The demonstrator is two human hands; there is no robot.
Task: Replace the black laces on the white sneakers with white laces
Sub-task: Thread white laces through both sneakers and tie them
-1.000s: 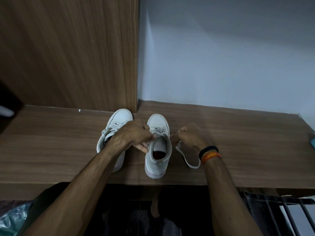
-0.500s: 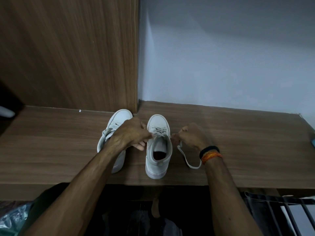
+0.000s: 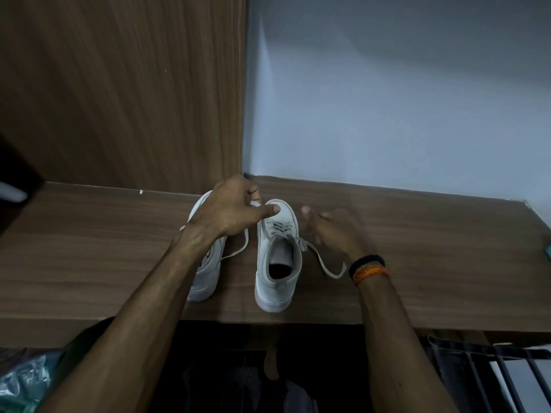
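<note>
The left hand pinches a white lace above the toe of the right sneaker, thumb extended. The right hand is blurred beside that sneaker, fingers loose, its grip released; another lace end trails below it. Both sneakers, the left sneaker under the forearm, stand on the wooden surface.

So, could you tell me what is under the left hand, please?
The left hand covers the toe and lacing of the left sneaker; only its heel and side show. A white lace trails out beneath.
</note>
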